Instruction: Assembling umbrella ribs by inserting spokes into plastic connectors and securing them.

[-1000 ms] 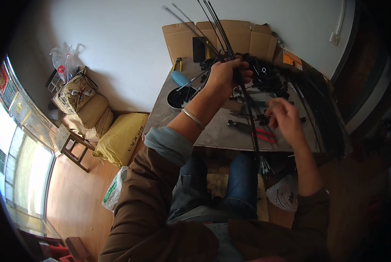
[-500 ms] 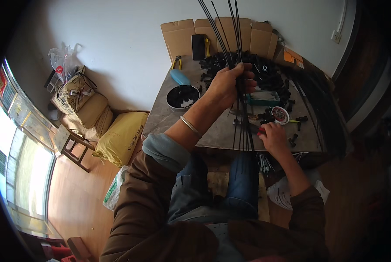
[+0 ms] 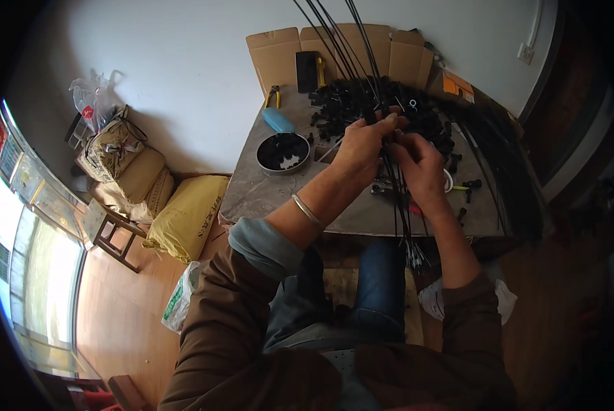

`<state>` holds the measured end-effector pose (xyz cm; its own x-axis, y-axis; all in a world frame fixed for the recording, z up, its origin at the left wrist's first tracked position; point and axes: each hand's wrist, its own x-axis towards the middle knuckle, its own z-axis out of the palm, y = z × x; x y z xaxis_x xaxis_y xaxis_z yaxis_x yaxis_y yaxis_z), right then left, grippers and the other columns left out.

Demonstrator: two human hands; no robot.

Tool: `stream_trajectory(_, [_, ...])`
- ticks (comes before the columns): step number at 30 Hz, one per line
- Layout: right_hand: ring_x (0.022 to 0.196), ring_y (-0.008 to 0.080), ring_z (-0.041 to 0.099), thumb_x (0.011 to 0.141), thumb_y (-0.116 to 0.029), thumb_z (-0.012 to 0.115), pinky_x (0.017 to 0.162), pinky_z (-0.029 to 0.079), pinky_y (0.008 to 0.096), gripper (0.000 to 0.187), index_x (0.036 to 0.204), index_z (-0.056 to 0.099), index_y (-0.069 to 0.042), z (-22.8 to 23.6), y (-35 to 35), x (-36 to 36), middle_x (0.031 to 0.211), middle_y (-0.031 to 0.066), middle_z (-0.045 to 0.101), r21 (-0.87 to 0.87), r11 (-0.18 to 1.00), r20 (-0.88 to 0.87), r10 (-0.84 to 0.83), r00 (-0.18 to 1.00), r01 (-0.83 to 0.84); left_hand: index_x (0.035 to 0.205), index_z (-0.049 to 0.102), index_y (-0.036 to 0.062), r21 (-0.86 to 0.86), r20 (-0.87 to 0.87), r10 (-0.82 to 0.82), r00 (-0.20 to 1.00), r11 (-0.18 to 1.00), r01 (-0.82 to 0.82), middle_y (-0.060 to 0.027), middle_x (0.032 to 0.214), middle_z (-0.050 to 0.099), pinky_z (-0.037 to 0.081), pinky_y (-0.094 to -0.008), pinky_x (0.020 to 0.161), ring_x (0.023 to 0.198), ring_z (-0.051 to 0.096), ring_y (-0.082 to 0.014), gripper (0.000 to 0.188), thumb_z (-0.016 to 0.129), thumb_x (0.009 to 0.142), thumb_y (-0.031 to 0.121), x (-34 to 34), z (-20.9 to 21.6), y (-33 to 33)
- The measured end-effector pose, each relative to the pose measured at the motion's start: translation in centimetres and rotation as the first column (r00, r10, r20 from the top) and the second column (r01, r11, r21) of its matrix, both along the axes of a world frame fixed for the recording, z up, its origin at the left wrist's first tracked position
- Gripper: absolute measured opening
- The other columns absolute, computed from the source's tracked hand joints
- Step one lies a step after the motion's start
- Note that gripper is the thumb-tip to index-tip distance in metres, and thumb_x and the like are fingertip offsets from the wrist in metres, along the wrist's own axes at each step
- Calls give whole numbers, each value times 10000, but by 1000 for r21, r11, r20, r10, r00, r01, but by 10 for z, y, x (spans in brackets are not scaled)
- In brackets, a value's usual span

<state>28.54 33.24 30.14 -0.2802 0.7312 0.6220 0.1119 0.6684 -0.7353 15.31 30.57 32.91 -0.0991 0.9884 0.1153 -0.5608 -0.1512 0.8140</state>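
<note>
A bundle of long, thin black cables (image 3: 344, 58) stands up over the table, fanning out above and hanging below the table's front edge. My left hand (image 3: 361, 145) is closed round the middle of the bundle. Close on its right, my right hand (image 3: 422, 168) has its fingers drawn together at the cables; its fingertips are partly hidden. Below the hands, a red-handled tool (image 3: 414, 207) lies on the table, mostly covered by cables. Behind them is a heap of small black fittings (image 3: 341, 96).
A round tin (image 3: 260, 156) holds black pieces and some white ones. Near it lie yellow-handled pliers (image 3: 272, 96) and a light-blue object (image 3: 278, 121). Cardboard (image 3: 272, 58) stands behind. More black cables (image 3: 509, 161) drape over the table's right side. Sacks (image 3: 190, 212) sit left.
My right hand has left the red-handled tool and come up to the cables beside my left hand. The bundle's upper ends have shifted left.
</note>
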Motion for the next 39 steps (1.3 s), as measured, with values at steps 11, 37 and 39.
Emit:
stream_trajectory(11, [671,61,571,904,-216,626,586,453,220,187,908,633,-29,19,-7,2,774,-1,620,-393,907,-80,132,988,-154,1018,612,40,-29,68,26,997,999,-24,-71,927,652,485,-298,710,774,605,-167,199,542,949,213,-1,0,0])
stream_trajectory(37, [627,108,576,922,-203,575,547,487,263,152,980,620,-70,28,-6,4,822,13,623,-665,500,-442,336,832,-555,913,655,2,-8,-151,114,982,993,-116,-66,834,662,481,-247,561,650,599,-135,244,623,861,239,-2,1,-11])
stream_trajectory(39, [638,107,574,928,-207,567,561,494,270,150,980,615,-75,27,-3,6,827,11,620,-662,448,-494,341,800,-600,897,661,3,-12,-159,104,982,994,-107,-63,812,661,471,-244,554,636,592,-130,246,622,858,242,-2,1,-11])
